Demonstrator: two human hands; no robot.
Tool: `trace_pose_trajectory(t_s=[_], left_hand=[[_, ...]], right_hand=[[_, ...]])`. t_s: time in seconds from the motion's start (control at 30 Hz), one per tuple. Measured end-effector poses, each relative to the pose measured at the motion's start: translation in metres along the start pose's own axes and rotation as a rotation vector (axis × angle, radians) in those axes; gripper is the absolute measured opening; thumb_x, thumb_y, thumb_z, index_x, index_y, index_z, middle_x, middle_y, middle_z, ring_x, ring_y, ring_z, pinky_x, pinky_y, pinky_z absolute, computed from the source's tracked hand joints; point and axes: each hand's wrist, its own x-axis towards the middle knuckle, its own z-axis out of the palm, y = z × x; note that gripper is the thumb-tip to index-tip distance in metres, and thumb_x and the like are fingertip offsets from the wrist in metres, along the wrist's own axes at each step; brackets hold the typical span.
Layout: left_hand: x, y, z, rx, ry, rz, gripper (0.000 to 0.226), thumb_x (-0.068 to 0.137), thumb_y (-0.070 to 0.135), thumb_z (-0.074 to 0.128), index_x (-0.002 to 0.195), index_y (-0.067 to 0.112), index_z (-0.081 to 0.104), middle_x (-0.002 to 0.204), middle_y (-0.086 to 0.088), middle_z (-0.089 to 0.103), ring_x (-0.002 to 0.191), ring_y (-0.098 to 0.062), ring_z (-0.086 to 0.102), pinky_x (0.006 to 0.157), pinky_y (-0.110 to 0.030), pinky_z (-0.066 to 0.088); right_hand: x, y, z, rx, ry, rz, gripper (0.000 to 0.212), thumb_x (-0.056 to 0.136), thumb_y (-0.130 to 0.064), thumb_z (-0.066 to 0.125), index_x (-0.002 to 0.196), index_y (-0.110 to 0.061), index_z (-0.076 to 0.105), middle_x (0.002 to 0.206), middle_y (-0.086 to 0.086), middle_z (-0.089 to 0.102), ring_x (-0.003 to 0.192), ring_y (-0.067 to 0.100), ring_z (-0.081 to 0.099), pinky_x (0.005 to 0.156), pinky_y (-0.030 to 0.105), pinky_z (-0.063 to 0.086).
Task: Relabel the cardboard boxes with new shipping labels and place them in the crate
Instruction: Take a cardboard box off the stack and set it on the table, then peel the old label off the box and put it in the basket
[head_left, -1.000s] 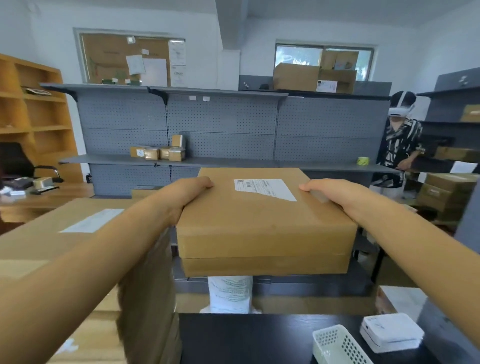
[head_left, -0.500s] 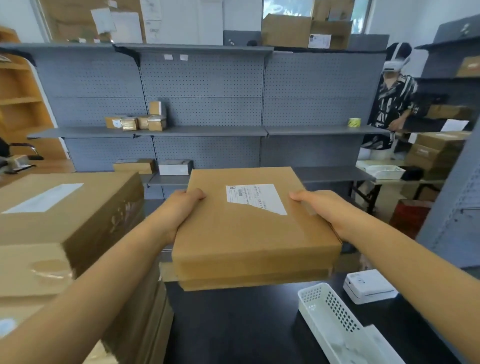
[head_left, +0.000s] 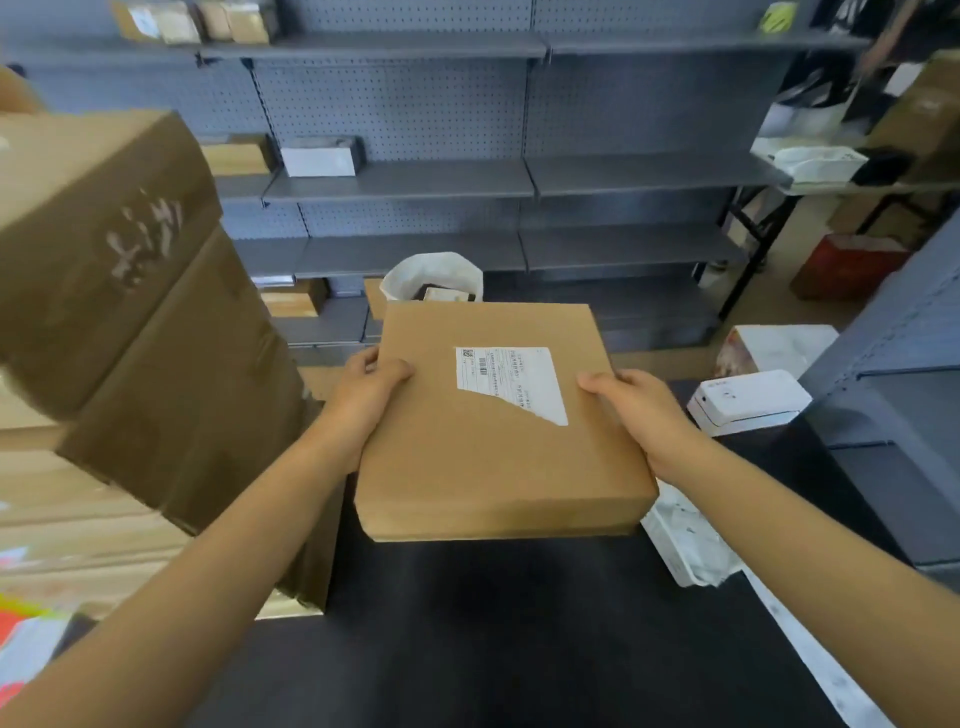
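**Box held over the counter, old label half torn**

Both hands grip the box above the dark counter: left hand and right hand each curl fingers around a side edge. It could slip if either grip loosens (nothing visibly supports it). The label shows a barcode; its print is unreadable.

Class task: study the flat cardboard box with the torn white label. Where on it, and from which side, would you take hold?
Probably the two opposite side edges of the flat cardboard box, one hand from each side, as the left hand and right hand do: thumbs on top, fingers underneath. It looks too wide and flat for one hand, and side grips leave the torn label uncovered.
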Motion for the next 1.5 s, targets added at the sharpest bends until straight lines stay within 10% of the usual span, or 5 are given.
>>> trace_pose_trajectory(t_s=[0.27, 0.5, 0.73, 1.17, 1.5], left_hand=[[0.01, -0.088, 0.016, 0.002, 0.065, -0.031, 0.046, 0.089, 0.035, 0.059, 0.131, 0.029, 0.042, 0.116, 0.005, 0.06, 0.093, -0.013, 0.065, 0.065, -0.027, 0.051], [0.008, -0.154, 0.022, 0.046, 0.066, -0.056, 0.054, 0.089, 0.043, 0.059, 0.137, 0.032, 0.036, 0.12, 0.015, 0.055, 0.096, -0.004, 0.064, 0.069, -0.02, 0.052], [0.008, -0.187, 0.035, 0.047, 0.068, -0.063, 0.048, 0.087, 0.044, 0.059, 0.129, 0.042, 0.035, 0.123, 0.016, 0.051, 0.11, -0.012, 0.057, 0.088, -0.035, 0.051], [0.007, -0.235, 0.04, -0.025, 0.067, -0.122, 0.041, 0.088, 0.037, 0.065, 0.122, 0.048, 0.044, 0.12, 0.021, 0.057, 0.108, -0.001, 0.06, 0.081, -0.022, 0.052], [0.004, -0.256, 0.041, -0.023, 0.074, -0.114, 0.059, 0.079, 0.051, 0.063, 0.132, 0.039, 0.04, 0.123, 0.019, 0.057, 0.112, -0.004, 0.058, 0.087, -0.026, 0.051]], right_hand=[[0.023, 0.075, 0.011, -0.059, -0.007, 0.059, 0.052, 0.088, -0.043, 0.062, 0.134, -0.02, 0.05, 0.122, -0.002, 0.061, 0.103, 0.018, 0.061, 0.084, 0.037, 0.049], [0.036, 0.138, 0.023, -0.095, -0.03, 0.016, 0.045, 0.088, -0.044, 0.062, 0.129, -0.026, 0.055, 0.104, -0.02, 0.061, 0.092, -0.002, 0.058, 0.067, 0.018, 0.042], [0.04, 0.18, 0.025, -0.108, -0.016, 0.018, 0.041, 0.088, -0.043, 0.063, 0.125, -0.028, 0.055, 0.116, -0.012, 0.062, 0.105, 0.009, 0.06, 0.091, 0.037, 0.05], [0.038, 0.22, 0.034, -0.125, -0.012, 0.026, 0.027, 0.088, -0.04, 0.063, 0.111, -0.046, 0.05, 0.116, -0.015, 0.055, 0.098, -0.01, 0.054, 0.075, 0.012, 0.04], [0.038, 0.235, 0.032, -0.19, -0.036, 0.027, 0.059, 0.083, -0.056, 0.063, 0.134, -0.033, 0.044, 0.133, -0.008, 0.044, 0.12, 0.007, 0.048, 0.1, 0.034, 0.044]])
